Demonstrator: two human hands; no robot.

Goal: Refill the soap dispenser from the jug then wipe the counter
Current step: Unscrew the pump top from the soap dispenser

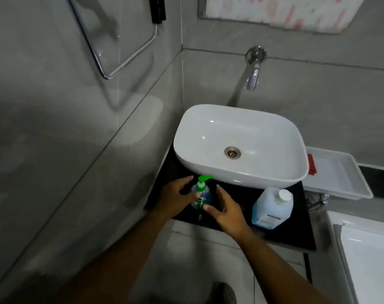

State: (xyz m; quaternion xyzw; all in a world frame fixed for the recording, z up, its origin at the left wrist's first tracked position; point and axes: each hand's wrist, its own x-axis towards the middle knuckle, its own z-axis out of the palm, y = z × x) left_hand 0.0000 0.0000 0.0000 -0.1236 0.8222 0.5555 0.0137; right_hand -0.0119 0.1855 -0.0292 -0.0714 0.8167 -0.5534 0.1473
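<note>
Nearest the front edge of the dark counter (285,239), both hands flank the soap dispenser (200,197), which stands upright near the counter's front-left corner, just in front of the basin. The left hand (175,199) is spread wide on the dispenser's left side, its thumb across the front of the bottle and its fingers reaching round behind; the right hand (227,210) is also open, thumb tip touching the bottle's lower front, fingers raised beside it. Neither looks to have closed firmly on it, though blur makes the contact hard to judge. The green pump (203,180) is on the neck, so the dispenser seems not yet opened. Toward the front-right corner the jug (272,208) stands tilted in view, its white cap (282,195) in place and blue liquid showing low inside. By this reading the task is barely begun: unscrewing, pouring, recapping and wiping are all left. No cloth for wiping can be made out. Behind them the white basin (241,130) sits on the counter, hiding its back edge, with the wall tap (253,77) above. The dispenser's label and fill level are unreadable.
</note>
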